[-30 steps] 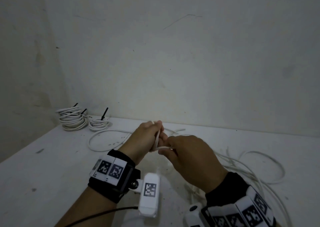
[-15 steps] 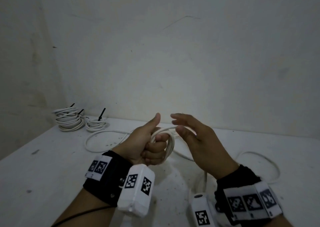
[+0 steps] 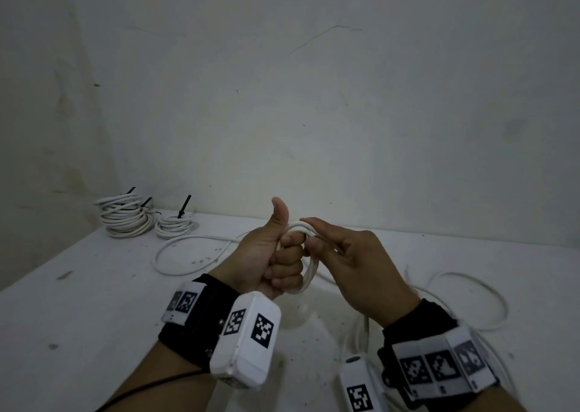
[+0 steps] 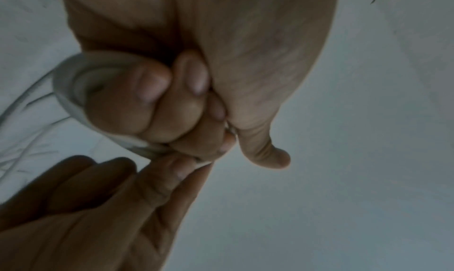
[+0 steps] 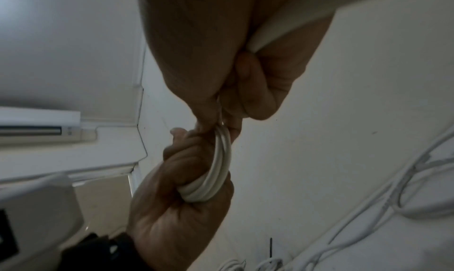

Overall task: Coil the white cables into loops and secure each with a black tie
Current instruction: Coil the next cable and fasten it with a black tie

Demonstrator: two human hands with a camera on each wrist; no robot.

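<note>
The small coil of smooth white round cable [image 3: 309, 261] sits in mid-air over the tabletop [image 3: 94, 301], wound in a few close turns around the curled fingers of the left hand [image 3: 276, 261], which is clenched on it with the thumb standing straight up. In the right wrist view the turns [image 5: 218, 170] lie side by side, neat and even, with no black tie on them yet. The right hand [image 3: 354, 264] pinches the same cable at the top of the loop, thumb and forefinger closed on the strand just beside the left forefinger; the rest of the cable runs through its palm and down to the tabletop.

The step in hand looks like winding: another turn is being laid onto the coil. The next move probably calls for the right hand to carry the slack round the left fingers, keeping tension so the turns do not spring apart.

Loose white cable [image 3: 464, 305] trails on the tabletop to the right, and another long loop [image 3: 188, 254] lies to the left. Near the wall, well apart, stand two finished white coils [image 3: 125, 220] [image 3: 174, 228] with black ties [image 3: 183, 206] sticking up.
</note>
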